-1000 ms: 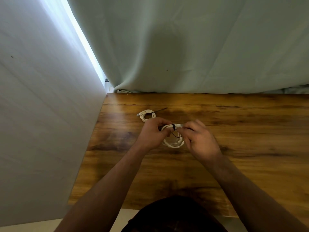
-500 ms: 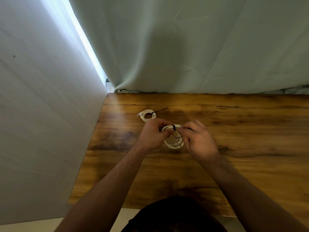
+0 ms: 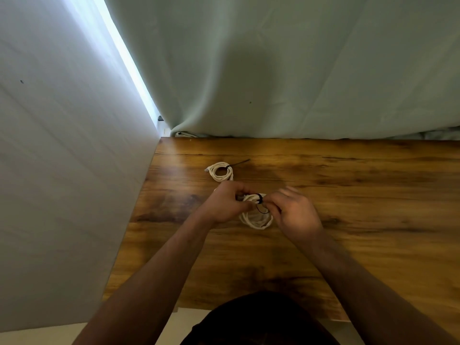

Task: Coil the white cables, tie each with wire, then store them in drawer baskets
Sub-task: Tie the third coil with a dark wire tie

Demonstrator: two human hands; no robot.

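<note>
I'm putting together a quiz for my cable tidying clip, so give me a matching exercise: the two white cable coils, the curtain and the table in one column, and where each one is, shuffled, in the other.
Things:
1. far coil
2. near coil
3. curtain
4. table

Places:
A. hangs behind the table's far edge
B. gripped by the left hand and right hand
C. lies untouched beyond the hands
D. under both coils

Pairs: 1-C, 2-B, 3-A, 4-D.
</note>
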